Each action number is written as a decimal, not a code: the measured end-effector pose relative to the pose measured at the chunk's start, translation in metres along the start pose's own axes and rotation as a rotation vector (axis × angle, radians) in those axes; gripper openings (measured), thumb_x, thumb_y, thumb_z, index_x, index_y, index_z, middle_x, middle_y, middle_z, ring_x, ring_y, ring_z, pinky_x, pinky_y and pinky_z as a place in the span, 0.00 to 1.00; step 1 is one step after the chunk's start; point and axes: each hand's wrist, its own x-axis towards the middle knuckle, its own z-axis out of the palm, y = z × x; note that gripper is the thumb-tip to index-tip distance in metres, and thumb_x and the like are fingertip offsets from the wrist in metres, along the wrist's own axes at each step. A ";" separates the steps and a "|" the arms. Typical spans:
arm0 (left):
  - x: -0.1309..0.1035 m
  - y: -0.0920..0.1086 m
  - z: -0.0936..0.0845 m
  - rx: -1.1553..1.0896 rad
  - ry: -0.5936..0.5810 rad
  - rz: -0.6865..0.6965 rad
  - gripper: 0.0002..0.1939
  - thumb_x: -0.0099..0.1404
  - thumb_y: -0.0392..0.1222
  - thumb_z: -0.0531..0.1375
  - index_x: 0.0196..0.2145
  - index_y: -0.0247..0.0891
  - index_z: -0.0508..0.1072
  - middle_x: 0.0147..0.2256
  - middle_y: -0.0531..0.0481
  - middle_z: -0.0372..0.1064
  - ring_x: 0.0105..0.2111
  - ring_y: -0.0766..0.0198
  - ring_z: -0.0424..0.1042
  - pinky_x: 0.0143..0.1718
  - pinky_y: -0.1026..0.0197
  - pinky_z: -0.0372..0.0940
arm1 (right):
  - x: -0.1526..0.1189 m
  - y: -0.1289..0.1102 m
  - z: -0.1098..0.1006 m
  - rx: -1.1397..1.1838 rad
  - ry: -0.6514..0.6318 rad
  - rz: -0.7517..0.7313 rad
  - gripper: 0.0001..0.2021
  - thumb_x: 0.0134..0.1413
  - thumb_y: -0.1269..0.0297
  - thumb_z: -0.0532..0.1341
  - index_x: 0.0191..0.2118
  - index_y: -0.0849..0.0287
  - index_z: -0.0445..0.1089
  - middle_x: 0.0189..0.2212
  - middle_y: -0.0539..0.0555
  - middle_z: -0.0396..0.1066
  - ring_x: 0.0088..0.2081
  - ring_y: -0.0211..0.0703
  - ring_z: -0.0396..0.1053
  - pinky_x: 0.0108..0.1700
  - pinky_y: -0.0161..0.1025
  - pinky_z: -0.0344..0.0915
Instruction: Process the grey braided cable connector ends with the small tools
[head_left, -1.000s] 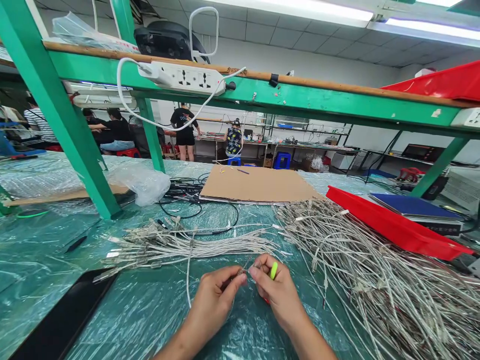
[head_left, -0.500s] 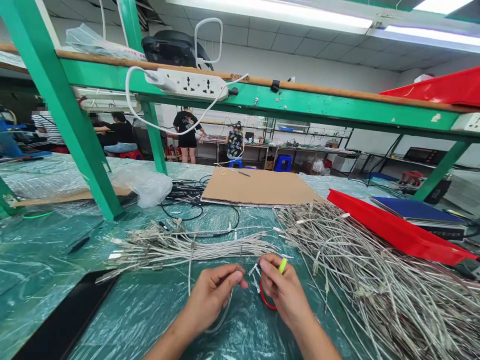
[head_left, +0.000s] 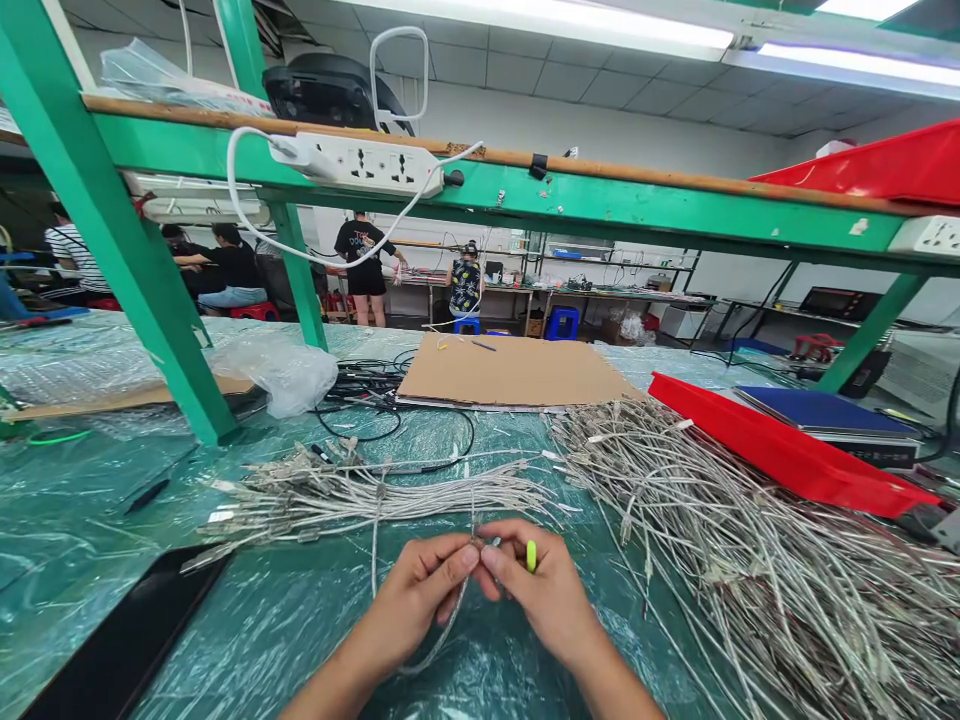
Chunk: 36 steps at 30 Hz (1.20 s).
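Just in front of the bundled cables, my two hands meet over the green table covering. My left hand (head_left: 427,585) is closed, thumb and forefinger pinching a grey cable (head_left: 448,635) near its end, and the cable loops down below. My right hand (head_left: 536,585) is closed too, its fingertips at the same cable end. A yellow-green handle (head_left: 532,556) of a hand tool sticks out between its fingers; the rest of that tool is hidden. Behind my hands lies a tied bundle of grey cables (head_left: 420,500) with connectors at the left end.
A large heap of loose grey cables (head_left: 750,540) spreads to the right beside a red tray (head_left: 780,450). Cardboard (head_left: 517,372) and black cables (head_left: 367,385) lie farther back. A dark flat panel (head_left: 112,640) is at left. A green shelf frame (head_left: 600,210) crosses overhead; people work beyond.
My right hand has moved left to meet my left hand at the cable end. The tool's red handle has gone out of sight. The view has shifted slightly.
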 end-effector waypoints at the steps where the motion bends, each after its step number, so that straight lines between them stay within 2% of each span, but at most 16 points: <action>1: 0.000 0.000 0.000 0.011 -0.002 -0.006 0.24 0.68 0.55 0.54 0.32 0.32 0.78 0.24 0.49 0.70 0.17 0.72 0.52 0.20 0.68 0.49 | 0.000 -0.001 0.000 -0.001 0.017 0.001 0.15 0.53 0.52 0.65 0.37 0.61 0.75 0.16 0.44 0.57 0.20 0.32 0.52 0.23 0.31 0.49; 5: -0.001 -0.002 0.001 0.039 -0.026 -0.029 0.22 0.67 0.55 0.55 0.32 0.32 0.78 0.25 0.48 0.72 0.17 0.72 0.52 0.19 0.68 0.49 | 0.000 -0.003 -0.002 0.001 0.040 0.019 0.16 0.53 0.51 0.64 0.29 0.61 0.71 0.17 0.45 0.59 0.20 0.31 0.51 0.23 0.31 0.49; 11: 0.003 -0.002 0.003 0.027 0.018 -0.061 0.20 0.67 0.54 0.56 0.34 0.32 0.76 0.28 0.47 0.75 0.17 0.73 0.51 0.18 0.68 0.47 | 0.001 -0.003 -0.010 0.089 0.059 0.055 0.18 0.54 0.48 0.64 0.30 0.61 0.69 0.15 0.42 0.52 0.17 0.29 0.44 0.19 0.30 0.43; 15: 0.003 0.000 0.003 0.009 0.028 -0.067 0.20 0.66 0.55 0.57 0.38 0.32 0.75 0.28 0.46 0.76 0.16 0.73 0.51 0.18 0.69 0.47 | 0.001 -0.007 -0.011 0.268 0.121 0.083 0.18 0.51 0.49 0.66 0.29 0.61 0.68 0.14 0.41 0.49 0.17 0.28 0.43 0.19 0.30 0.41; 19: 0.004 -0.002 0.002 -0.024 0.074 -0.069 0.21 0.65 0.56 0.57 0.37 0.31 0.75 0.27 0.46 0.76 0.16 0.73 0.52 0.17 0.69 0.47 | 0.001 -0.012 -0.013 0.457 0.184 0.089 0.16 0.48 0.52 0.69 0.30 0.61 0.68 0.14 0.40 0.49 0.17 0.28 0.41 0.19 0.30 0.39; 23: 0.005 -0.003 0.002 -0.057 0.095 -0.065 0.22 0.65 0.56 0.57 0.35 0.31 0.74 0.27 0.45 0.76 0.16 0.73 0.52 0.17 0.69 0.49 | 0.001 -0.010 -0.010 0.312 0.229 0.152 0.19 0.45 0.50 0.70 0.32 0.63 0.72 0.14 0.41 0.50 0.17 0.27 0.42 0.19 0.29 0.39; 26: 0.005 -0.006 0.002 -0.016 0.120 -0.054 0.22 0.65 0.56 0.57 0.31 0.31 0.74 0.25 0.48 0.73 0.16 0.73 0.52 0.17 0.69 0.48 | 0.000 -0.002 -0.002 0.204 0.137 0.150 0.21 0.43 0.50 0.71 0.38 0.63 0.75 0.15 0.42 0.53 0.17 0.27 0.44 0.18 0.29 0.39; 29: 0.005 -0.010 0.004 0.040 0.150 -0.027 0.20 0.65 0.55 0.58 0.28 0.33 0.73 0.22 0.53 0.67 0.16 0.73 0.52 0.18 0.69 0.48 | -0.002 0.007 0.007 0.196 0.066 0.113 0.22 0.43 0.51 0.71 0.40 0.62 0.75 0.17 0.44 0.59 0.18 0.28 0.46 0.18 0.28 0.40; 32: 0.003 -0.010 0.007 0.071 0.135 -0.006 0.17 0.65 0.52 0.58 0.31 0.34 0.74 0.26 0.52 0.69 0.19 0.71 0.54 0.20 0.69 0.50 | -0.002 0.011 0.012 0.208 0.105 0.138 0.20 0.43 0.49 0.70 0.36 0.62 0.74 0.18 0.46 0.63 0.17 0.28 0.47 0.18 0.29 0.40; 36: 0.002 -0.007 0.009 0.134 0.127 0.013 0.16 0.66 0.49 0.57 0.31 0.34 0.75 0.27 0.51 0.71 0.23 0.68 0.58 0.25 0.67 0.53 | -0.001 0.007 0.010 0.291 0.170 0.227 0.20 0.42 0.49 0.71 0.29 0.62 0.71 0.15 0.43 0.56 0.16 0.26 0.43 0.18 0.29 0.37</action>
